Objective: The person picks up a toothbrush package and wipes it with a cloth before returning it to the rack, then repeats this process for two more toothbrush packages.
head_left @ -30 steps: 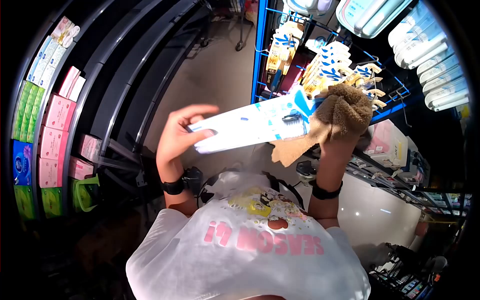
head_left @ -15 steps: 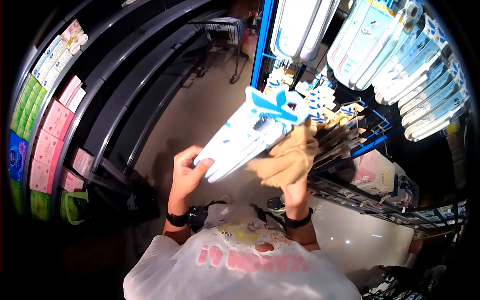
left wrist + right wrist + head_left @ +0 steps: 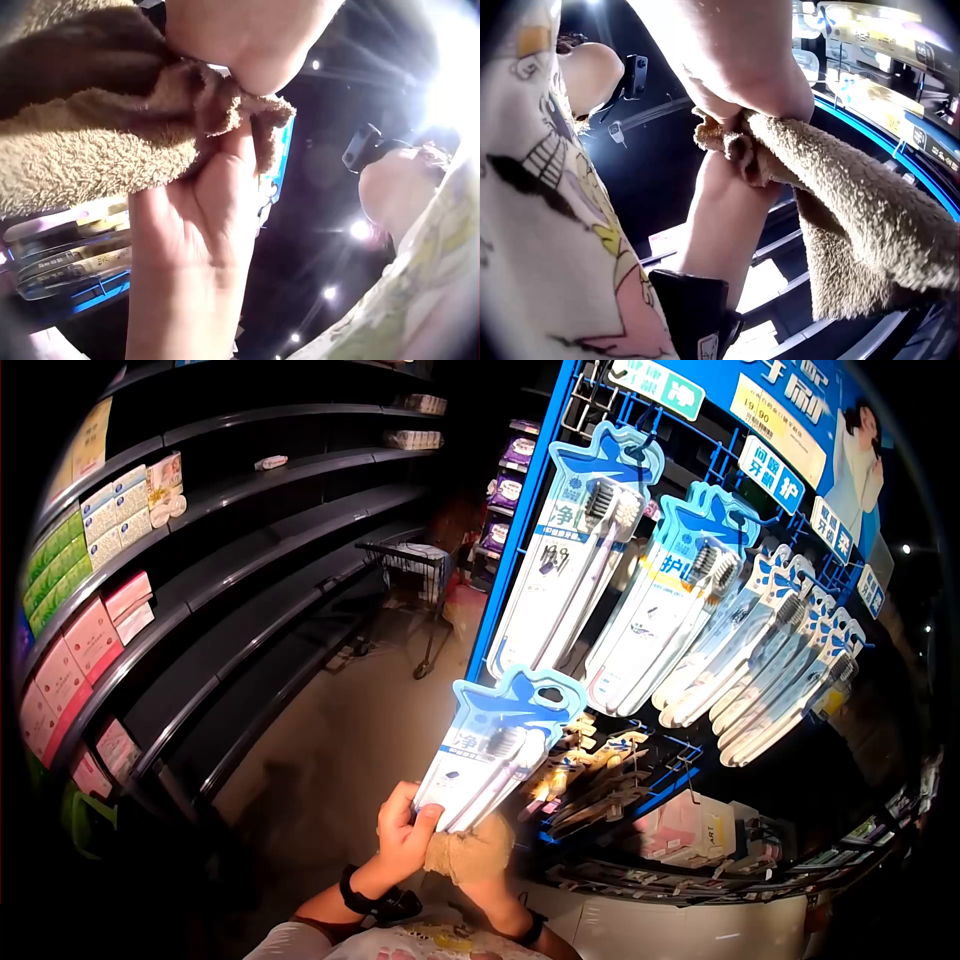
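Note:
In the head view my left hand pinches the lower end of a blue-and-white toothbrush pack, its thumb across the front. The pack tilts up to the right. A brown cloth is bunched at the pack's bottom, in my right hand, whose fingers it mostly hides. The left wrist view shows the fluffy cloth between my left hand and my right hand. The right wrist view has the cloth hanging out from under my right hand.
Hanging toothbrush packs fill a blue wire rack at the right, with smaller packs below. Dark shelves curve along the left, holding tissue packs and pink boxes. A shopping cart stands in the aisle.
The view has tilted up toward the rack. The pack stands more upright, and my cloth-covered right hand has come from the pack's upper end down beside my left hand.

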`<move>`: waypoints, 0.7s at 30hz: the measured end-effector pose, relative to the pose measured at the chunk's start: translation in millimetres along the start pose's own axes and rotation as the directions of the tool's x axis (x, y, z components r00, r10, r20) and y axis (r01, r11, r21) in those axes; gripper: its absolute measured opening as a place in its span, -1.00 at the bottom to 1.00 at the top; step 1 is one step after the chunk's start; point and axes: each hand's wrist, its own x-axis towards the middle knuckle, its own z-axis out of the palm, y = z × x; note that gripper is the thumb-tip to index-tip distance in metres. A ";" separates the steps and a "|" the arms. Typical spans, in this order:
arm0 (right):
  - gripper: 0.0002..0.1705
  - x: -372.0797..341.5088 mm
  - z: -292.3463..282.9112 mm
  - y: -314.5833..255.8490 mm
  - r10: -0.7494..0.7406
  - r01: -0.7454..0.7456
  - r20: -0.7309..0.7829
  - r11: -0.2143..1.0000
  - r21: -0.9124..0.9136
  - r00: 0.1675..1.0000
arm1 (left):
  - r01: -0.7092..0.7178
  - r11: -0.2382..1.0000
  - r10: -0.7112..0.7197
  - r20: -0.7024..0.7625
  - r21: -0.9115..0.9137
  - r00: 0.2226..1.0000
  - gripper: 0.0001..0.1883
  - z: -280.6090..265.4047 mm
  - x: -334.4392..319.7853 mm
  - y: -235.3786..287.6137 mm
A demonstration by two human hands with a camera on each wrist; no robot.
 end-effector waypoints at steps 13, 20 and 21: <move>-0.79 29.5 -63.1 12.5 -0.314 0.252 -0.064 0.854 -0.455 0.947 | -0.244 0.968 0.250 0.325 -0.059 0.912 -0.78 36.8 68.3 47.3; -0.78 81.8 -71.7 -54.6 -0.520 0.411 0.067 0.583 -0.701 0.852 | -0.126 0.961 0.203 0.322 -0.244 0.925 -0.88 54.0 116.3 90.8; -0.78 82.2 -69.8 -59.2 -0.524 0.411 0.065 0.579 -0.704 0.849 | -0.138 0.968 0.201 0.318 -0.210 0.926 -0.87 53.5 116.1 88.4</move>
